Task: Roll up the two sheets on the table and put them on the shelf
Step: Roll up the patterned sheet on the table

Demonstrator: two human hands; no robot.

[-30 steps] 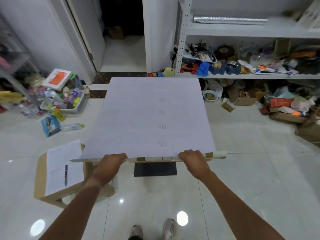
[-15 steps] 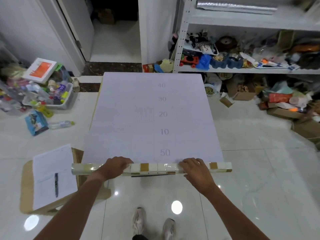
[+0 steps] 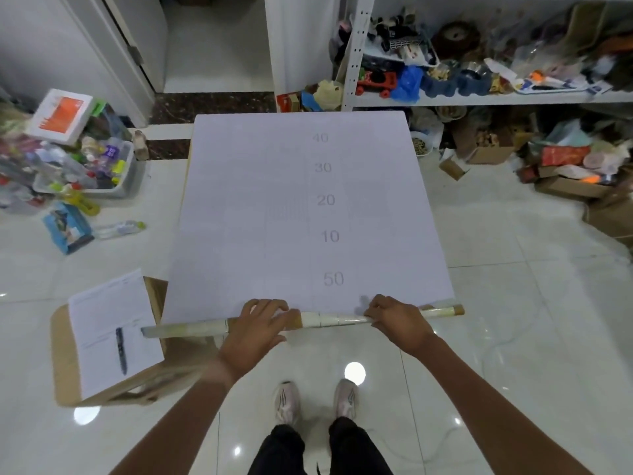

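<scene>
A large pale lilac sheet (image 3: 274,207) printed with the numbers 40, 30, 20, 10, 50 lies spread over the table, hiding the tabletop. Its near edge is curled into a thin roll (image 3: 329,318) with cream and tan squares on the outside, running from left of the table to its right corner. My left hand (image 3: 260,323) presses on the roll left of centre. My right hand (image 3: 394,317) grips it right of centre. The white shelf (image 3: 479,97) stands behind the table, at the right.
A low wooden stool (image 3: 65,365) at my left carries a printed paper (image 3: 106,334) and a pen (image 3: 120,351). A bin of bottles (image 3: 85,169) sits on the floor at the left. Cardboard boxes (image 3: 575,186) and clutter crowd the floor under the shelf. An open doorway (image 3: 215,46) lies beyond.
The near edge has been turned over into a tighter roll and pushed a little farther onto the table. Both hands stayed on it; the view tilted down, so the upper shelf left the frame.
</scene>
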